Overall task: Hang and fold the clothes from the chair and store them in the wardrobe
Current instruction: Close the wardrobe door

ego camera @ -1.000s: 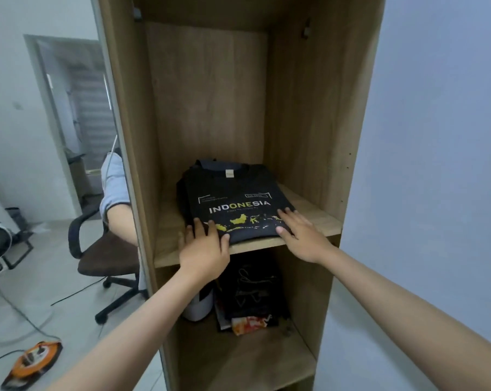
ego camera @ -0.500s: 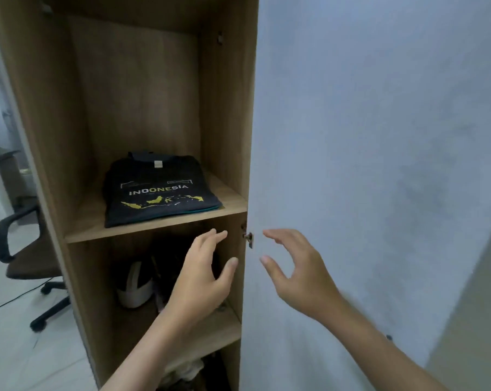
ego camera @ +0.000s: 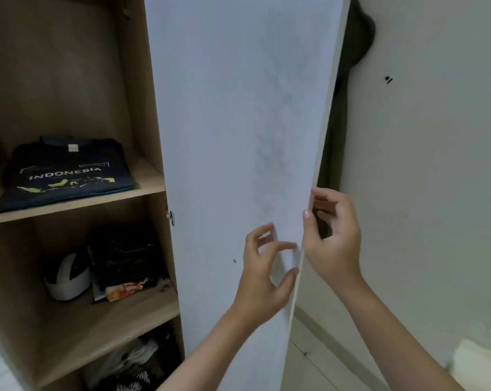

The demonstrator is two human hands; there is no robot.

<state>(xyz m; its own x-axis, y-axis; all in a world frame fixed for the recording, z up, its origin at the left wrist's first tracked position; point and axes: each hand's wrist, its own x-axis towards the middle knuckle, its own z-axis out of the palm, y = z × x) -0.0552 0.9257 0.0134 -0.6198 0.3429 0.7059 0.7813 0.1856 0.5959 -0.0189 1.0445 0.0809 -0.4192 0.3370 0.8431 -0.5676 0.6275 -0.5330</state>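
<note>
The right hand (ego camera: 333,238) pinches the edge of the wardrobe door (ego camera: 238,122). The left hand (ego camera: 264,275), fingers spread, hovers at its eight o'clock. A folded shirt (ego camera: 66,173) lies at nine o'clock.

Light level: dim, soft and diffuse. The pale blue-grey flat wardrobe door (ego camera: 238,122) is the brightest surface, faintly mottled; the left hand (ego camera: 264,277) casts a soft shadow on it. The light wooden wardrobe interior (ego camera: 69,80) reads darker, its lower shelves sunk in shade, and the gap behind the door edge is almost black. The folded black printed T-shirt (ego camera: 66,173) and the right hand (ego camera: 334,238) look slightly smeared. Straight edges bow toward the frame borders.
</note>
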